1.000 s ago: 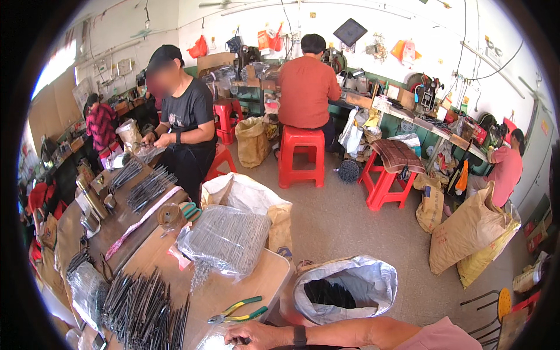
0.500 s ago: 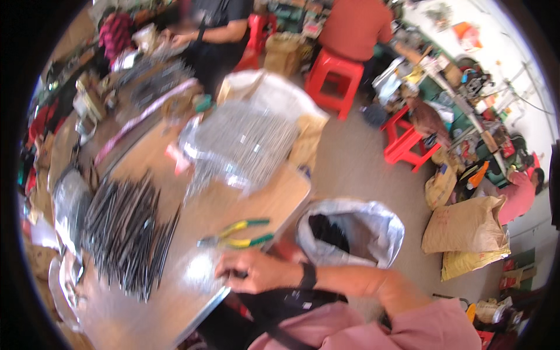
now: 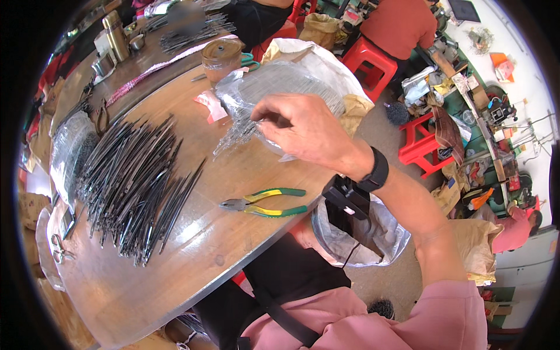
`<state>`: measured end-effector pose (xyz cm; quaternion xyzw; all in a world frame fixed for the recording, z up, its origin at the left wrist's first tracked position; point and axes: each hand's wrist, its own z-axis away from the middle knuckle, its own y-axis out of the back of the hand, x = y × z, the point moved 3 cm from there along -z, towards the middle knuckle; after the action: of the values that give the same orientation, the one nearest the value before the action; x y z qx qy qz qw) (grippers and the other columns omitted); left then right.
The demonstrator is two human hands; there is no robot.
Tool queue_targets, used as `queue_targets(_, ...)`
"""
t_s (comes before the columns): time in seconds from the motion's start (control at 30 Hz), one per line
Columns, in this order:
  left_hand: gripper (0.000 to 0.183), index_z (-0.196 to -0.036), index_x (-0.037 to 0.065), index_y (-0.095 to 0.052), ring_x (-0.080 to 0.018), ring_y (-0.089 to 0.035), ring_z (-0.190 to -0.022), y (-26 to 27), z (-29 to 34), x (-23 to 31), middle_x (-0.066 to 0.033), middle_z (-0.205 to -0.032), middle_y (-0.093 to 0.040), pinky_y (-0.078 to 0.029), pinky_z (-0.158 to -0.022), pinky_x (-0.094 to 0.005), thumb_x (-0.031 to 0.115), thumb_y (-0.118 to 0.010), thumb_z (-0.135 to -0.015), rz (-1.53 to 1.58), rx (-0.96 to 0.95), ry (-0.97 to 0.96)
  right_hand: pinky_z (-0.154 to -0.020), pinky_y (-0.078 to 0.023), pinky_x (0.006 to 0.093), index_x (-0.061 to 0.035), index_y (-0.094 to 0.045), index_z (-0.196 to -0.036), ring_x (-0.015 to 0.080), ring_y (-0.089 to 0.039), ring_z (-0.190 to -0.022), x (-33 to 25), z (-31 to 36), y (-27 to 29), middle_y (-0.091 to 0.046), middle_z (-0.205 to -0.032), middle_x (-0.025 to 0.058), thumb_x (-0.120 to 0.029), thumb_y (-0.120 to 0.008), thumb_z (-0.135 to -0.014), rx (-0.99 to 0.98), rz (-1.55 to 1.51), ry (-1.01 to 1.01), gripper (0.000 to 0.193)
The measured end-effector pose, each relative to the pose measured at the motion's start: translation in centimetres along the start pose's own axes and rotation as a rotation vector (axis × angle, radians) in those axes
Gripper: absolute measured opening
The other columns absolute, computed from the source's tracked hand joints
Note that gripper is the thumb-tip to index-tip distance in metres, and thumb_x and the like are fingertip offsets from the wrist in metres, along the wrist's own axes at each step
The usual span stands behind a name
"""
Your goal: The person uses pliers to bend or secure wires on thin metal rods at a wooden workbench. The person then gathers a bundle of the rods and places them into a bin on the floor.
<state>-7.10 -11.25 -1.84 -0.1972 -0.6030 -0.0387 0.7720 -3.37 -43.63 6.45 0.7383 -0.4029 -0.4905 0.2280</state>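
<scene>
My right hand [image 3: 309,125] reaches over the table, a black band [image 3: 376,169] round its wrist. Its fingers are curled together in a pinch at the near-left side of a clear plastic bag [image 3: 280,81] full of thin metal rods. Whatever the fingertips hold is hidden. Below the hand lie pliers [image 3: 271,202] with yellow-and-green handles, their jaws pointing left. A large bundle of dark thin rods [image 3: 131,186] is spread on the wooden table [image 3: 204,256] to the left. My left hand does not show.
An open white sack [image 3: 388,233] stands beside the table's right edge. At the back are a roll of brown tape [image 3: 221,58] and a steel flask [image 3: 115,36]. Scissors [image 3: 60,248] lie at the left. Red stools [image 3: 373,64] and a seated person in red [image 3: 399,29] are beyond.
My right hand has moved from beside the pliers at the table's near edge, forward to the plastic bag of rods. The view has shifted and become sharper. The pliers stay on the table.
</scene>
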Motion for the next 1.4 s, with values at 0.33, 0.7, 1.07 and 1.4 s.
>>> queue_targets(0.33, 0.023, -0.102, 0.001, -0.059, -0.0283, -0.058, -0.091, 1.6, 0.1, 0.1, -0.0149, -0.098, -0.059, -0.049, -0.078, -0.0386, 0.018, -0.056, -0.087, -0.062, 0.032, -0.063, -0.069, -0.049, 0.045, -0.0085, -0.069, -0.088, 0.0333, -0.064, -0.078, 1.6, -6.2, -5.0, -0.064, -0.084, 0.0115, -0.01, -0.061, -0.08, -0.235, 0.21, 0.292, 0.012)
queue_targets(0.7, 0.022, -0.103, -0.001, -0.06, -0.0276, -0.058, -0.091, 2.6, -0.1, -0.3, -0.015, -0.099, -0.059, -0.048, -0.08, -0.0372, 0.011, -0.057, -0.085, -0.145, 0.091, -0.084, -0.076, -0.044, 0.0422, -0.0108, -0.068, -0.074, 0.0265, -0.063, -0.085, 0.5, -7.8, -5.5, -0.061, -0.086, 0.0085, -0.011, -0.071, -0.078, -0.063, 0.495, 0.447, 0.004)
queue_targets(1.07, 0.023, -0.105, -0.003, -0.061, -0.0269, -0.059, -0.09, 2.9, 0.7, -0.6, -0.0152, -0.1, -0.06, -0.047, -0.082, -0.0357, 0.004, -0.058, -0.083, -0.251, 0.191, -0.154, -0.067, -0.048, 0.0282, -0.0051, -0.069, -0.094, 0.0213, -0.063, -0.078, -8.5, 5.2, -2.2, -0.064, -0.09, 0.008, 0.0, -0.07, -0.085, 0.176, -0.519, 0.202, 0.011)
queue_targets(1.4, 0.031, -0.108, -0.005, -0.062, -0.0282, -0.059, -0.093, -1.1, 1.8, 0.7, -0.0162, -0.101, -0.059, -0.047, -0.085, -0.0356, -0.006, -0.062, -0.078, -0.882, 0.041, -0.338, -0.058, -0.046, 0.0298, -0.0019, -0.068, -0.095, 0.019, -0.06, -0.063, -1.7, 13.6, -5.5, -0.063, -0.079, 0.0102, -0.006, -0.068, -0.086, 0.07, -0.341, -0.28, 0.01)
